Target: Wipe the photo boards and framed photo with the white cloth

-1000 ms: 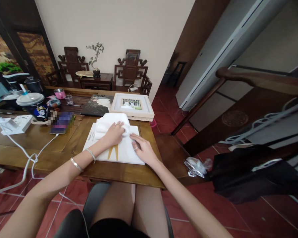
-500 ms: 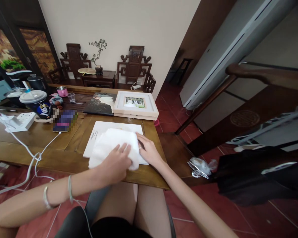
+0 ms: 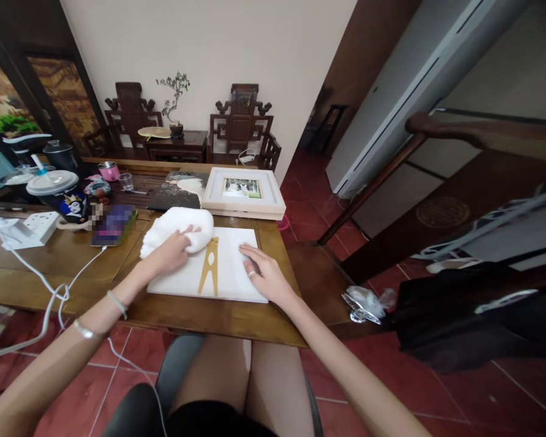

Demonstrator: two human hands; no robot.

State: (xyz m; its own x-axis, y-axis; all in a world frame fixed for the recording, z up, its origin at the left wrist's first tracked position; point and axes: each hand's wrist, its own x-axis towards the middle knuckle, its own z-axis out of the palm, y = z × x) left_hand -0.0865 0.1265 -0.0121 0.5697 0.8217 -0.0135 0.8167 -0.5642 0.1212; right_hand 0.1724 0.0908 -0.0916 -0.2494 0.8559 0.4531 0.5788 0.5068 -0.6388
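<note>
Soft fluffy white cloth (image 3: 175, 226) on smooth matt white board (image 3: 227, 276) w/ gold print; table (image 3: 73, 261) under board = glossy-ish varnished wood.

Your left hand (image 3: 170, 254) presses a bunched white cloth (image 3: 175, 227) on the far left corner of the white panel (image 3: 230, 279). Your right hand (image 3: 264, 277) lies flat near the panel's right edge, by the desk's (image 3: 186, 315) right edge.

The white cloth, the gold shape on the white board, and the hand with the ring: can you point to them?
white cloth (image 3: 175, 223), head view, its puffy top.
gold shape (image 3: 209, 273), head view, its middle.
right hand (image 3: 264, 276), head view, its back.
</note>
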